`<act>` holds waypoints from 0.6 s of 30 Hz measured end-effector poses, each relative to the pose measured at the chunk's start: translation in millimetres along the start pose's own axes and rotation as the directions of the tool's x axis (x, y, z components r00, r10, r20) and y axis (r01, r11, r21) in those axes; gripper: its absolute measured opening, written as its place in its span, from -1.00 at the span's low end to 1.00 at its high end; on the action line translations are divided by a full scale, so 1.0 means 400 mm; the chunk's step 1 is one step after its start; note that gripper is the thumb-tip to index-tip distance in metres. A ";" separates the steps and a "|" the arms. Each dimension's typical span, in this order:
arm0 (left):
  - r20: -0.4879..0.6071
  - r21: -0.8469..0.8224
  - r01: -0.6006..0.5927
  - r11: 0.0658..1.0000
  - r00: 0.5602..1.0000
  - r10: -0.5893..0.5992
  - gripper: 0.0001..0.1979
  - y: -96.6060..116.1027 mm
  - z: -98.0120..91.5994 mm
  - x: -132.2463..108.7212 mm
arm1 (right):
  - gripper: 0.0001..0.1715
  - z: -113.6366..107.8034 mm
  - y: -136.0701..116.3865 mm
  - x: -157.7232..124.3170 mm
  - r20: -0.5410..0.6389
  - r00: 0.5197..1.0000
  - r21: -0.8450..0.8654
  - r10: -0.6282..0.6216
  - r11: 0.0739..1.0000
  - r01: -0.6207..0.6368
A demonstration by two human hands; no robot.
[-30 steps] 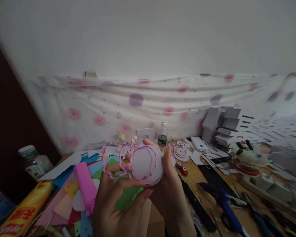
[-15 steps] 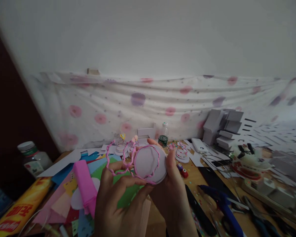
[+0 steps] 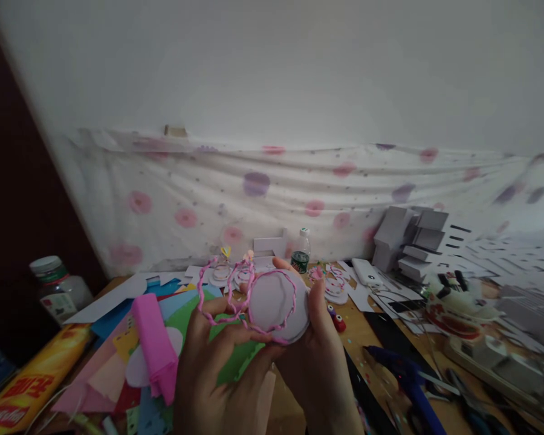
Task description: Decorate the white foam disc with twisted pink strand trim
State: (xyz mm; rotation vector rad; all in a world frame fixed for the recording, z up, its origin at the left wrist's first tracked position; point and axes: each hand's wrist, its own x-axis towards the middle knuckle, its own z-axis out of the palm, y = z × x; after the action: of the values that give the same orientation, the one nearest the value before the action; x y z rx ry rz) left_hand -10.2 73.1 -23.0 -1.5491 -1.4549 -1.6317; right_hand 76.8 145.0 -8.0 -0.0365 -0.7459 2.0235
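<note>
Both hands meet in front of me over the table. My right hand is closed around the edge of a round white disc, its thumb on the right rim. Against the disc's face lies one loop of pink twisted paper cord; further loops stick out to the left of the disc. My left hand pinches the cord near the lower edge of the disc, and its fingers pass behind the left loops. Its fingertips are partly hidden by the cord.
To the left lie a pink folded paper roll, coloured sheets, a yellow packet and a jar. At right are a blue glue gun, scissors and a power strip. Small ring-decorated discs and a bottle stand behind.
The view has shifted slightly. The disc and cord sit a little lower and further right in the picture, with both hands keeping nearly the same grip.
</note>
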 end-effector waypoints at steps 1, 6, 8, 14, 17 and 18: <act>-0.002 0.005 -0.005 1.000 1.000 0.005 -0.92 -0.002 -0.001 -0.003 | -0.34 0.001 -0.002 -0.001 0.003 1.000 -0.003 0.001 1.000 -0.001; 0.042 0.045 -0.027 0.999 0.999 0.026 -0.92 -0.008 -0.008 -0.007 | -0.38 0.008 -0.020 -0.011 0.015 0.999 -0.022 0.044 0.999 -0.044; 0.044 0.044 -0.045 0.998 0.998 0.043 -0.92 -0.006 -0.008 -0.003 | -0.39 0.009 -0.027 -0.016 0.005 0.998 -0.025 0.070 0.997 -0.070; 0.011 -0.025 -0.040 0.999 0.999 0.040 -0.81 0.006 0.003 0.001 | -0.39 0.011 -0.031 -0.017 -0.013 0.998 -0.032 0.069 0.997 -0.070; -0.004 -0.030 -0.040 0.999 0.999 0.040 -0.85 0.007 0.005 0.000 | -0.39 0.013 -0.031 -0.016 -0.018 0.997 -0.019 0.076 0.997 -0.077; -0.002 -0.025 -0.032 0.999 0.999 0.032 -0.86 0.007 0.004 0.000 | -0.39 0.014 -0.031 -0.017 -0.019 0.997 -0.014 0.080 0.997 -0.080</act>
State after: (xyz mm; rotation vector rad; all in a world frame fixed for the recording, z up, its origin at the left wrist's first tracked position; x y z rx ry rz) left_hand -7.3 73.6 -22.3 -1.5766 -1.4071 -1.6379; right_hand 88.2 141.6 1.1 -0.0946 -0.7582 2.0909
